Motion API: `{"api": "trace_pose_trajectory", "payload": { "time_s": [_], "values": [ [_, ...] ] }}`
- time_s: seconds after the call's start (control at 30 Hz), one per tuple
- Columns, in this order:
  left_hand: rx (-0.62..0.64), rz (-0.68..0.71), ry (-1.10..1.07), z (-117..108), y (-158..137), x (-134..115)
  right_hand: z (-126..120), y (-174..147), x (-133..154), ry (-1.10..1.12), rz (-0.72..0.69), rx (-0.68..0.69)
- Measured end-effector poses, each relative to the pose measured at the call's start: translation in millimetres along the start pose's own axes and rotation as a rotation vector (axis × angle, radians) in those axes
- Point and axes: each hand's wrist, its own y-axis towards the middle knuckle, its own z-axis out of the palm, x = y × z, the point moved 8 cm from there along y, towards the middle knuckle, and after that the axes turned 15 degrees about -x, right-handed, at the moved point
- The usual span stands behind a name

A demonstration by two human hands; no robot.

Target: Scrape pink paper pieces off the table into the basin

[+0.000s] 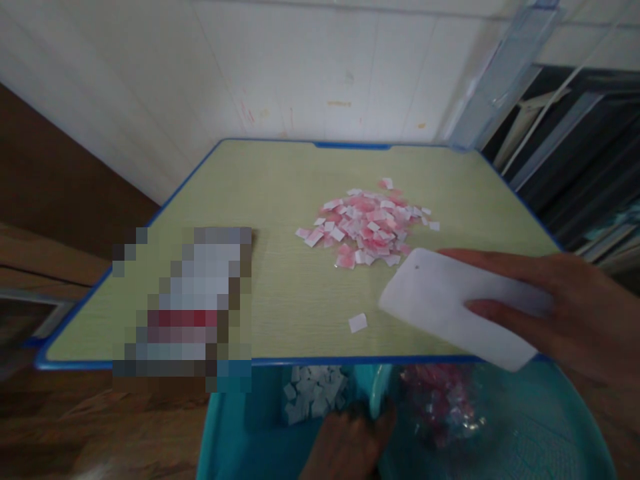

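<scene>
Right grip (583, 303) held a white card (435, 297) between thumb and fingers, at four o'clock of the bench (275, 193). From the card, pink and white pieces (370, 223) lay piled at ten o'clock. Left grip (347, 443) was at seven o'clock, by a teal rim (379, 395); its hold I could not tell.

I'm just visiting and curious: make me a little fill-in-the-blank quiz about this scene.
1. The right hand holds a card coloured ____.
2. The paper pile is white and ____.
3. The table has a ____ edge.
4. Between pile and front edge, exactly ____ piece shows alone.

Missing words: white; pink; blue; one.
</scene>
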Motion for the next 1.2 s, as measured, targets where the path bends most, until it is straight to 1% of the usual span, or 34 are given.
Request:
{"api": "trace_pose_trajectory", "payload": {
  "time_s": [0.17, 0.3, 0.43, 0.5, 0.57, 0.6, 0.67, 0.73, 0.77, 0.83, 0.87, 0.93, 1.0, 1.03, 1.1, 1.2],
  "values": [
    [-0.010, 0.016, 0.014, 4, 0, 1, 25, 2, 8, 0.044, 0.034, 0.038],
    [-0.023, 0.011, 0.016, 5, 0, 2, 37, -2, 27, 0.070, -0.035, 0.039],
    [-0.043, -0.003, -0.015, 2, 0, 1, 47, -10, 50, 0.125, -0.064, 0.099],
    [-0.058, -0.011, -0.027, 0, -1, 1, 43, -10, 59, 0.173, -0.092, 0.093],
    [-0.055, -0.011, -0.018, -1, -1, 1, 28, -5, 57, 0.183, -0.098, 0.025],
    [-0.060, -0.005, -0.017, -2, -1, 1, 18, -1, 50, 0.162, -0.088, -0.017],
    [-0.029, 0.009, 0.000, 0, -1, 1, -2, 8, 28, 0.069, -0.067, -0.077],
    [0.000, 0.021, 0.019, 3, 0, 2, -21, 17, 0, -0.073, -0.058, -0.094],
    [0.008, 0.024, 0.028, 4, 1, 2, -27, 20, -15, -0.088, -0.048, -0.074],
    [0.017, 0.022, 0.051, 5, 3, 2, -34, 23, -45, -0.007, 0.012, -0.015],
    [0.021, 0.020, 0.064, 6, 3, 2, -35, 23, -60, 0.021, 0.078, 0.018],
    [0.035, 0.016, 0.084, 7, 4, 2, -35, 19, -91, 0.073, 0.258, 0.037],
    [0.047, 0.013, 0.089, 7, 4, 2, -30, 11, -113, 0.114, 0.421, 0.041],
    [0.051, 0.011, 0.088, 8, 3, 2, -26, 8, -120, 0.130, 0.472, 0.039],
    [0.050, 0.005, 0.088, 8, 3, 3, -16, 5, -124, 0.157, 0.500, 0.044],
    [0.041, 0.000, 0.082, 7, 3, 4, 1, 7, -115, 0.247, 0.451, 0.078]
  ]
}}
